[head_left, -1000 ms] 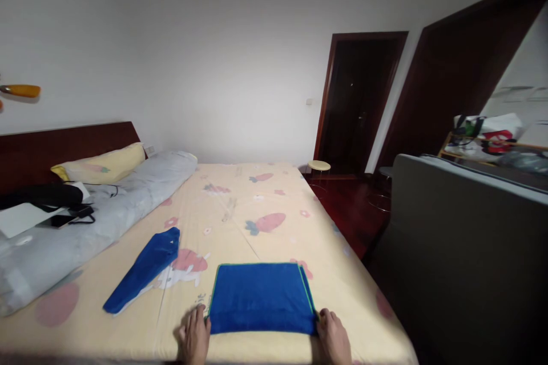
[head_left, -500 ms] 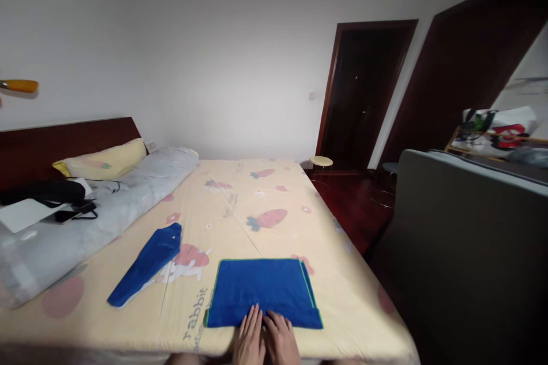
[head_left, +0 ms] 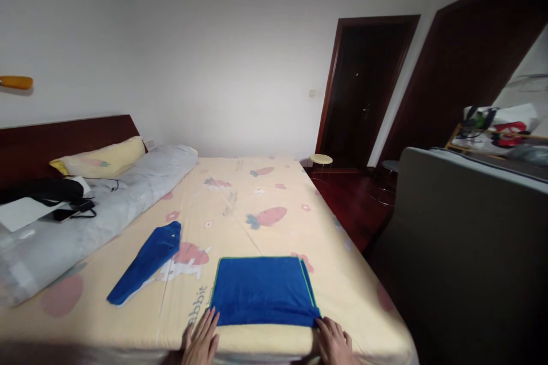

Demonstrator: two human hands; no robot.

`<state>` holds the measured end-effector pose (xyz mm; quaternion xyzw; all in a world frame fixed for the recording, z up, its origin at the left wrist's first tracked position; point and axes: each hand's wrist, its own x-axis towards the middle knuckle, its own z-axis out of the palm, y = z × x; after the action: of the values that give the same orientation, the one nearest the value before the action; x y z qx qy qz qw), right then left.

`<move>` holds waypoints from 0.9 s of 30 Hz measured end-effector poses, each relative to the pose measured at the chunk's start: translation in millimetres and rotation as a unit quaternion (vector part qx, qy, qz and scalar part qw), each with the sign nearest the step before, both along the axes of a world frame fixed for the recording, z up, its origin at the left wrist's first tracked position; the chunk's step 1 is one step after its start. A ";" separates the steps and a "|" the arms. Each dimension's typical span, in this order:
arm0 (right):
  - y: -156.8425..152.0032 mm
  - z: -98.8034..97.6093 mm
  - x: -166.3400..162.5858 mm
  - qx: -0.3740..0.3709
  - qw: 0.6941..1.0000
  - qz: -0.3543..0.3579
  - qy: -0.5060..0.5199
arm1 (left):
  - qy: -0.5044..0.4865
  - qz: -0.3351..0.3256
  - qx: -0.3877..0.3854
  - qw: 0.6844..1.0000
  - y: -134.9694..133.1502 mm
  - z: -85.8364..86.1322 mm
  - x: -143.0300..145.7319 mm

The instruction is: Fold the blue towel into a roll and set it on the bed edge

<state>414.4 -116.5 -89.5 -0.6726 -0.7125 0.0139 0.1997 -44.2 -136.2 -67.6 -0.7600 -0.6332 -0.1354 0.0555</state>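
Near the front edge of the pale yellow bed sheet with carrot print [head_left: 351, 302], the left hand [head_left: 202, 337] keeps its fingers straight, slightly parted, touching the near left corner of a flat, folded blue cloth with green edging [head_left: 263, 288]. The right hand [head_left: 336, 342] bends its fingers at the near right corner. I cannot tell whether either hand pinches the fabric. Farther left lies a narrow blue cloth piece [head_left: 148, 262].

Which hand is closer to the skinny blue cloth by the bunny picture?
Left. The left hand is below and right of the skinny blue cloth in the picture; the right hand is farther right, at the near right corner of the green-edged cloth.
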 end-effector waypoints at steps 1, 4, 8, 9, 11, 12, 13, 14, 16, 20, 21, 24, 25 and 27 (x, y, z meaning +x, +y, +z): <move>1.4 1.5 -2.8 0.012 1.000 -0.007 0.003 | -0.001 0.005 0.011 1.000 1.6 1.1 3.2; 7.2 7.6 -22.2 0.051 0.999 -0.003 0.008 | -0.008 -0.013 0.043 0.999 8.7 5.7 26.8; 12.3 14.9 -55.7 0.066 0.997 0.037 -0.015 | -0.015 -0.083 0.052 0.995 15.4 11.2 68.0; 12.7 15.2 -60.9 0.060 0.997 0.046 -0.020 | -0.014 -0.087 0.048 0.995 15.8 11.7 74.9; 13.0 13.3 -64.1 0.041 0.997 0.062 -0.023 | -0.007 -0.080 0.035 0.996 15.5 10.9 80.2; 13.0 11.2 -61.8 0.032 0.997 0.067 -0.022 | -0.002 -0.070 0.028 0.997 14.8 9.8 78.3; 12.9 8.8 -57.4 0.024 0.997 0.067 -0.021 | 0.002 -0.056 0.023 0.998 13.8 8.4 73.5; 12.8 6.2 -51.3 0.018 0.998 0.062 -0.020 | 0.007 -0.040 0.020 0.999 12.8 6.9 66.2; 12.7 2.2 -37.1 0.006 0.998 0.051 -0.024 | 0.014 -0.005 0.020 1.000 10.9 4.6 47.2; 14.4 4.0 -14.5 -0.017 0.999 0.020 -0.027 | 0.028 0.015 0.000 0.999 12.2 8.3 13.0; 15.5 6.5 -11.5 -0.022 0.999 0.016 -0.024 | 0.031 0.013 -0.015 0.999 14.1 11.6 8.6; 20.5 14.4 -6.4 -0.030 0.999 0.030 -0.016 | 0.035 0.015 -0.073 0.997 22.5 26.0 5.5; 22.5 16.4 -5.2 -0.028 0.999 0.037 -0.017 | 0.035 0.018 -0.093 0.995 25.6 31.3 6.6; 26.2 18.7 -2.8 -0.018 0.998 0.048 -0.024 | 0.035 0.018 -0.124 0.992 30.9 40.3 9.3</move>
<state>411.6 -90.3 -70.8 -0.6413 -0.7480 0.0201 0.1696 -34.9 -105.3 -27.3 -0.7540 -0.6562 -0.0282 -0.0148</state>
